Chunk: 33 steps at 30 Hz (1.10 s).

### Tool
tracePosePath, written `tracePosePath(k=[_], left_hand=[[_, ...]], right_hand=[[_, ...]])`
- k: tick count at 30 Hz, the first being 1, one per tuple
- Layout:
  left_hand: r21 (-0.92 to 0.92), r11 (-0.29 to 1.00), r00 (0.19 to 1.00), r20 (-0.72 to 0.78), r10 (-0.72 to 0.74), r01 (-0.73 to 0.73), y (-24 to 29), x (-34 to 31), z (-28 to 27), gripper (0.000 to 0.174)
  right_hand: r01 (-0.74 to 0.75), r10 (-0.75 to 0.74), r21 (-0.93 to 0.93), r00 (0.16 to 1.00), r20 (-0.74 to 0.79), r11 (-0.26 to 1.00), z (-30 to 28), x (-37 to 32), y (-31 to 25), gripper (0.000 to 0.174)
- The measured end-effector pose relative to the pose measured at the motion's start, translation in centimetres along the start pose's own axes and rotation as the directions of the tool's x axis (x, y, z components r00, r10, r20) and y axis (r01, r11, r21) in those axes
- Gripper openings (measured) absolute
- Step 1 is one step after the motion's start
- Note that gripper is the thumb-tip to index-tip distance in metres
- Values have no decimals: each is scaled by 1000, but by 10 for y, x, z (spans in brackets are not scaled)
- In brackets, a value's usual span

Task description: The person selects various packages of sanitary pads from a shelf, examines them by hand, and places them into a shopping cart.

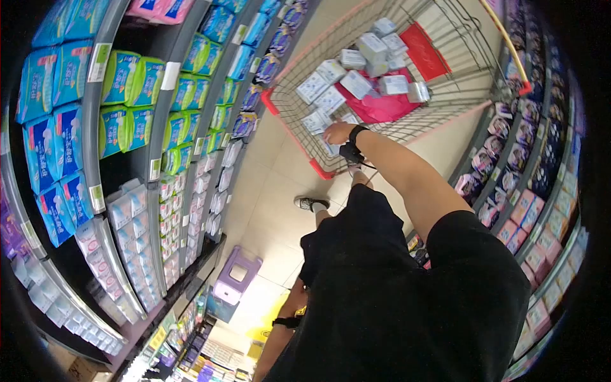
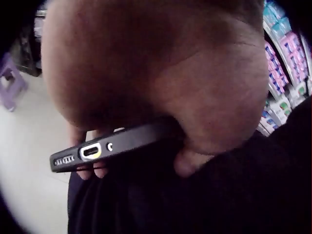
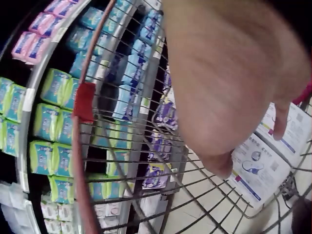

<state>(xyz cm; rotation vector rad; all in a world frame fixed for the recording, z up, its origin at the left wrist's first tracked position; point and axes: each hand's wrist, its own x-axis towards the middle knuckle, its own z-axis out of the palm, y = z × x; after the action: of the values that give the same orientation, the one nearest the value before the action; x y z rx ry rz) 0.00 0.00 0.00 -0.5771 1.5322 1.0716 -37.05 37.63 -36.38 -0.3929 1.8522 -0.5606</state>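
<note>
My right hand (image 1: 338,132) reaches over the near edge of the shopping cart (image 1: 296,127), among the white packs at its lower left corner. In the right wrist view, that hand (image 3: 224,83) holds a white printed pack (image 3: 257,170), its thumb at the left edge and a finger at the far side. Another white pack (image 3: 282,129) lies right beside it. My left hand (image 2: 156,73) holds a dark phone (image 2: 117,144) on edge, its charging port showing, close to the dark shorts (image 2: 146,195). In the head view, the left hand (image 1: 294,299) hangs low by the hip.
Inside the cart lie several white boxes (image 1: 373,49) and a bright pink bag (image 1: 388,108). Shelves of packaged pads (image 1: 130,79) line the left, more shelves (image 1: 509,159) the right. A purple step stool (image 1: 235,274) stands on the tiled floor (image 1: 273,184) behind.
</note>
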Motion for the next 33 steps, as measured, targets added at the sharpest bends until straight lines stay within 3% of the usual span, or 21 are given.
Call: tracePosePath(k=[1,2,3,4,6,8,9,10,12,16,17,19,21,23,25,26,27,29,31,32,33], left_hand=[[-12,1000,1000,-29,-9,9,-3,-11,5,78],[199,977,991,-94,93,-72,-14,-23,16,66],[179,979,991,-65,113,-100,-23,36,15,65],[181,982,993,-91,72,-55,-69,29,18,63],[117,993,989,-147,34,-17,-36,-2,30,59],[1,999,979,-199,36,-37,-62,1,48,57],[-55,997,975,-218,37,-50,-73,1,57,56],[19,999,972,-234,-39,44,-35,-11,58,53],[-71,997,971,-231,-52,37,-35,-6,65,48],[-44,998,970,-241,26,-38,-48,13,52,38],[-49,998,971,-235,-39,28,5,-2,41,36],[297,927,926,-226,302,-230,-35,20,15,36],[462,870,917,-248,314,-173,-44,30,-17,33],[563,794,791,-367,489,-229,-19,27,-48,26],[530,804,730,-432,530,-270,23,24,-83,26],[561,762,681,-420,599,-324,39,25,-100,27],[590,715,625,-409,665,-374,55,27,-116,28],[716,559,521,-314,793,-419,95,29,-143,43],[812,363,282,-255,925,-456,146,12,-150,67],[809,322,214,-246,945,-492,172,-5,-151,77],[804,281,151,-237,960,-524,191,-19,-153,87]], right_hand=[[15,-15,-10,1000,17,1000,8,8,-6,59],[-37,37,4,998,-59,999,5,-21,-27,61],[-95,121,122,966,-229,988,-27,-8,20,63],[-68,106,165,966,-235,984,-28,-8,7,64],[-60,118,258,970,-213,964,-33,-2,-11,65],[-103,167,360,974,-153,927,-32,14,-19,68],[-51,124,246,947,-295,968,-13,42,-2,69],[-108,159,200,952,-262,974,-11,44,-2,69],[-219,236,98,946,-222,971,-22,40,-8,70],[-109,119,49,933,-339,993,-36,16,-13,69],[-88,130,129,924,-361,988,-43,5,-16,70],[-36,156,283,897,-413,958,-62,-36,-32,72],[122,133,485,878,-459,866,-79,-74,-48,70],[363,45,676,862,-505,642,-84,-113,-65,68],[336,45,781,906,-420,527,-99,-180,-116,68],[393,-62,791,908,-414,469,-94,-184,-114,70],[350,-50,828,929,-366,438,-91,-200,-130,72],[455,-203,882,882,-426,124,-70,-229,-180,78],[419,-242,907,885,-397,45,-54,-249,-239,78],[418,-338,902,868,-363,106,-43,-242,-246,75],[365,-411,931,847,-336,-9,-33,-250,-278,73]])
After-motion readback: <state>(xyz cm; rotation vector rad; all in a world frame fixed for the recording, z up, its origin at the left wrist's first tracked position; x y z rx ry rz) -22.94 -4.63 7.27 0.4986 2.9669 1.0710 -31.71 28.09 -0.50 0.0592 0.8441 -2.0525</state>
